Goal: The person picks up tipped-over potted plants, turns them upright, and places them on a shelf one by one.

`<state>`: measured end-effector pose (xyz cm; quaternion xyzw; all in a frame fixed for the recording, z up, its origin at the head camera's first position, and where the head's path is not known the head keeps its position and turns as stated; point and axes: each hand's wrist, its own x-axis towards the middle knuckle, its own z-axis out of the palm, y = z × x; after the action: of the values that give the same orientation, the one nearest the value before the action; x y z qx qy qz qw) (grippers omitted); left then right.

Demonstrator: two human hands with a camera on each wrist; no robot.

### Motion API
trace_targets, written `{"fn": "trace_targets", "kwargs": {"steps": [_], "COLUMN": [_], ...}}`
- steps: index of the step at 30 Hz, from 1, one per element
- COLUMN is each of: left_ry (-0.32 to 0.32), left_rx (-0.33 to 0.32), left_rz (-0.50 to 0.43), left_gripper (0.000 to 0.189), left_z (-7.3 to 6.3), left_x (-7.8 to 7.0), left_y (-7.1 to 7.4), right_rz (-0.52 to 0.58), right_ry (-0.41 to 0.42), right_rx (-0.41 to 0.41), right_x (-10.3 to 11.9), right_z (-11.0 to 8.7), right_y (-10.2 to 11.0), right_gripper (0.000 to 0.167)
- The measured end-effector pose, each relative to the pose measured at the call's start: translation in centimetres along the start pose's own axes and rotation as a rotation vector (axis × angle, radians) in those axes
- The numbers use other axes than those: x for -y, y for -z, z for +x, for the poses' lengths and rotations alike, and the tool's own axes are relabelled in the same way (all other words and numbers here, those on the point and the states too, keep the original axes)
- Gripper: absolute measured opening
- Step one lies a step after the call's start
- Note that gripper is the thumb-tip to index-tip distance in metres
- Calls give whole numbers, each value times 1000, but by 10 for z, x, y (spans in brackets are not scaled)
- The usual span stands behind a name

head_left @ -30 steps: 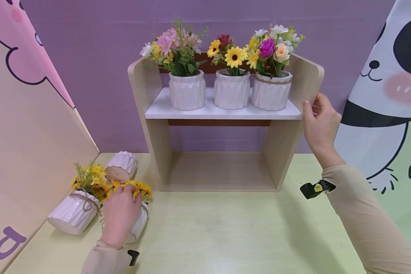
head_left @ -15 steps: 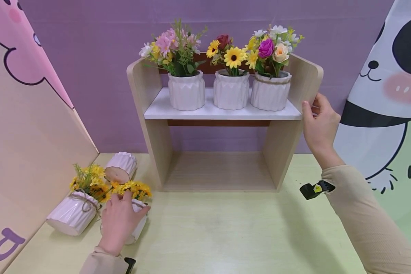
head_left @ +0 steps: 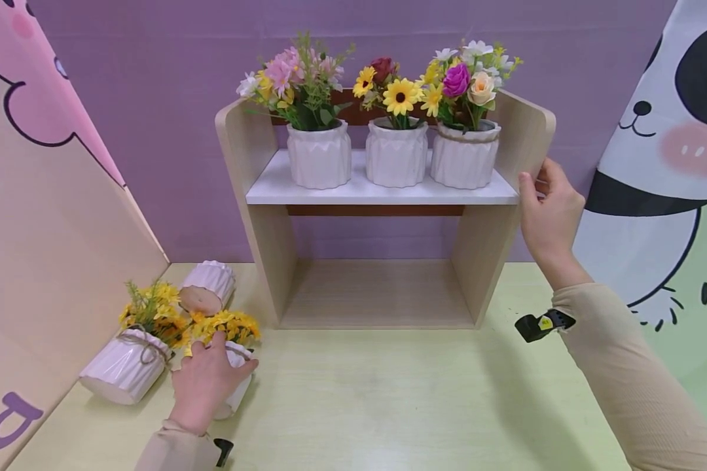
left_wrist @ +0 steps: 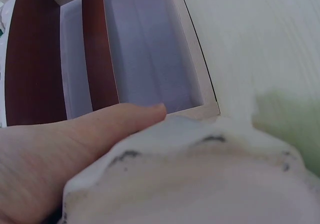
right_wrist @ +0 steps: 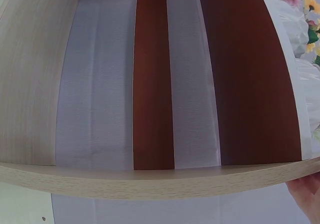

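Observation:
My left hand point(head_left: 205, 386) spans a white flower pot point(head_left: 233, 392) that lies on its side with yellow flowers point(head_left: 230, 325). The thumb lies across the pot near its rim; the other fingers are on the far side, partly hidden. In the left wrist view, the pot's base point(left_wrist: 200, 194) fills the foreground, with the thumb point(left_wrist: 135, 116) along its side. My right hand point(head_left: 550, 212) holds the side panel of a wooden shelf point(head_left: 530, 140), thumb at the front edge and fingers behind. Only a bit of that hand point(right_wrist: 307, 194) shows in the right wrist view.
On the upper board point(head_left: 383, 195) stand a pot with pink flowers point(head_left: 320, 157), one with sunflowers point(head_left: 397, 156) and one with mixed flowers point(head_left: 464, 159). Two more pots lie at the left: one with yellow flowers point(head_left: 126, 369), another behind point(head_left: 209, 284). A panel point(head_left: 65, 216) borders the table's left.
My left hand has shifted from over the yellow flowers down onto the pot, its thumb now spread to the right across it. The right hand keeps its hold on the shelf.

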<state>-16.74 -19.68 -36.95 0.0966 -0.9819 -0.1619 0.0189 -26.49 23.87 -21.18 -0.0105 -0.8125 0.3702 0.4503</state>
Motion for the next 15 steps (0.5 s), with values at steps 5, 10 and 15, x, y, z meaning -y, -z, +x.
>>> {"fn": "trace_targets", "kwargs": {"steps": [5, 10, 15], "left_ry": [14, 11, -18], "left_rx": [-3, -20, -68], "left_rz": [-1, -15, -31], "left_gripper": [78, 76, 71], "left_z": [1, 1, -2], "left_x": [-2, -4, -3], "left_y": [2, 1, -1], "right_rz": [2, -3, -17], "right_ry": [10, -2, -11], "right_rx": [-21, -11, 1], "right_x": [0, -1, -1], "right_z": [1, 1, -1], "right_y": [-1, -2, -2], "right_gripper": [36, 38, 39]}}
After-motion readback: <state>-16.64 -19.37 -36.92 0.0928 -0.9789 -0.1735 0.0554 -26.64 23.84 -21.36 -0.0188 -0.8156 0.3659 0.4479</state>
